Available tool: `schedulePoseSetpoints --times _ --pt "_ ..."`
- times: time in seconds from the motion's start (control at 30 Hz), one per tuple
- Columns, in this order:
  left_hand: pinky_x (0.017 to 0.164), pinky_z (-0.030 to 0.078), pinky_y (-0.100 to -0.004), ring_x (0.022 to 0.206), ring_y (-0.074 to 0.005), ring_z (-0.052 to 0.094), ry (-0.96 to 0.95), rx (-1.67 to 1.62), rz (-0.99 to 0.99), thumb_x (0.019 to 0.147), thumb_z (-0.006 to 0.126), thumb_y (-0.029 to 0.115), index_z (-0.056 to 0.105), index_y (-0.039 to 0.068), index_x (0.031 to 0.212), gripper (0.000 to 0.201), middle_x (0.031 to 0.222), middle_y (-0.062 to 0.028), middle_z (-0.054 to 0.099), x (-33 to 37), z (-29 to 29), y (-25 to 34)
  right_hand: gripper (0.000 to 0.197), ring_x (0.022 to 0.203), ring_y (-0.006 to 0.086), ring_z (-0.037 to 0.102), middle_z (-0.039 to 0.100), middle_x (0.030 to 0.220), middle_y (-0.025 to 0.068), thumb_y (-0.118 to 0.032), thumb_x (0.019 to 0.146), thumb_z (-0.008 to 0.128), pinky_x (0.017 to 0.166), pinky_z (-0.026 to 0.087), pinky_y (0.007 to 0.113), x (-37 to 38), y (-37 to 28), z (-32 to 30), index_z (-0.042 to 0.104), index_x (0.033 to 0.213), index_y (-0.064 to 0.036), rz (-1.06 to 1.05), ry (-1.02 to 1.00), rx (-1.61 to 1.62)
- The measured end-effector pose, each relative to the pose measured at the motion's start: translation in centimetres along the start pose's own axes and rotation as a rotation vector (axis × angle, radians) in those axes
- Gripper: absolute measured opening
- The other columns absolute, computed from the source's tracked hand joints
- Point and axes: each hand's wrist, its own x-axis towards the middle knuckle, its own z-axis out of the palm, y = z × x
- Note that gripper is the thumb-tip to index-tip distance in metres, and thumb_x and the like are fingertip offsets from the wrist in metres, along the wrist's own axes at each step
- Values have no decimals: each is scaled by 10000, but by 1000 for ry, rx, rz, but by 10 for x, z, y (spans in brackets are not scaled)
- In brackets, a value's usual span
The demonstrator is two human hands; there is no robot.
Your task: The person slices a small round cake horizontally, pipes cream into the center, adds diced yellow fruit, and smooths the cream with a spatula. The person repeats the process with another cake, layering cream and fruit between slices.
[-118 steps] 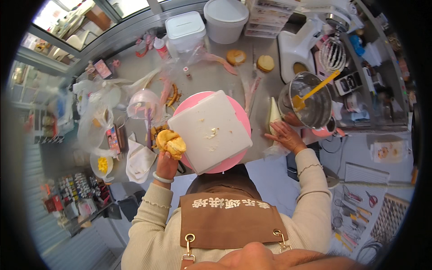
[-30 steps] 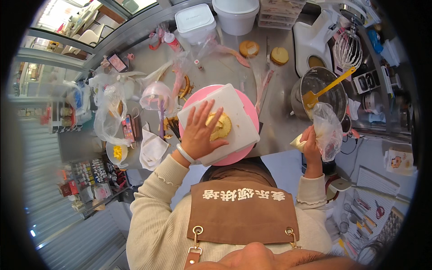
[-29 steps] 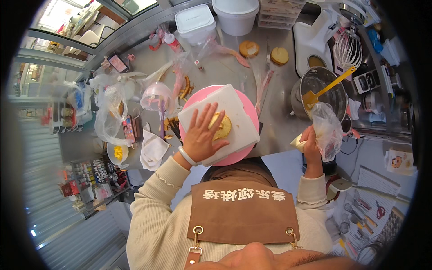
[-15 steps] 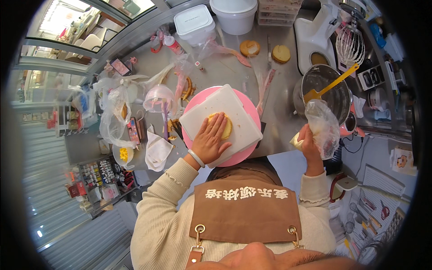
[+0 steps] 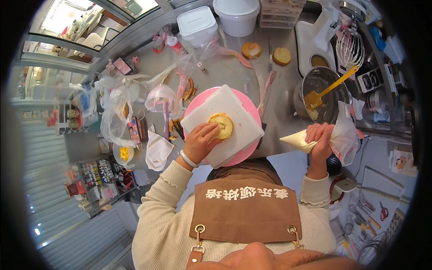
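A small round sponge cake layer [image 5: 223, 124] lies on a white square board [image 5: 240, 135], which rests on a pink round turntable [image 5: 252, 104]. My left hand [image 5: 201, 140] holds the cake's left edge, with the fingers together on its rim and the thumb lower down. At the right, my right hand [image 5: 319, 138] is wrapped round a clear piping bag [image 5: 294, 141] filled with pale cream. Its pointed tip is turned left, apart from the cake, and the loose end of the bag hangs out behind my hand.
A metal mixing bowl [image 5: 300, 96] with a yellow spatula [image 5: 333, 87] stands at the right, beside a white stand mixer [image 5: 310, 42]. Two cake rounds [image 5: 282, 56] lie at the back. Plastic bags [image 5: 114, 119], a pink translucent bowl [image 5: 159, 96] and a white cloth [image 5: 157, 150] clutter the left.
My left hand has slid from flat on top of the cake to its left edge, uncovering more of it. The piping bag has swung so its tip points left.
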Motion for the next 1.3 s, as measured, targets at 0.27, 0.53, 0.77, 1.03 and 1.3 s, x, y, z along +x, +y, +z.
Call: schedulePoseSetpoints --times 0.27,0.53,0.77,1.03,1.3 --pt "1075 481 -455 1241 -334 590 -78 -3 -68 668 915 202 609 63 1298 714 1365 -140 606 2 -29 2 508 462 158 386 406 546 29 -356 1158 341 557 358 310 -2 -8 8 391 706 -129 -3 -41 -21" --pt "967 540 -415 1156 -327 639 -95 -100 -128 686 902 154 571 70 1302 705 1299 -135 631 9 -14 -11 479 483 145 437 430 558 17 -346 1152 378 590 391 314 -6 -9 10 397 726 -126 -21 -84 -48" --pt "999 520 -416 1111 -286 659 -84 38 48 686 865 122 629 79 1155 527 1223 -85 661 20 -24 -11 473 481 147 443 431 563 17 -343 1153 368 591 390 317 -9 -17 19 400 732 -131 -13 -96 -21" --pt "1087 491 -424 1175 -244 655 -126 98 146 810 767 116 720 103 1168 361 1199 -62 713 6 -10 -15 507 472 150 416 423 540 24 -361 1157 333 606 376 310 -8 -27 30 396 708 -137 -2 -124 -73" --pt "1140 455 -469 1193 -245 657 -130 122 172 811 785 153 706 108 1203 402 1243 -48 710 16 -42 1 502 509 151 430 447 561 31 -379 1156 323 629 381 315 -5 -38 50 405 727 -132 0 -219 2"
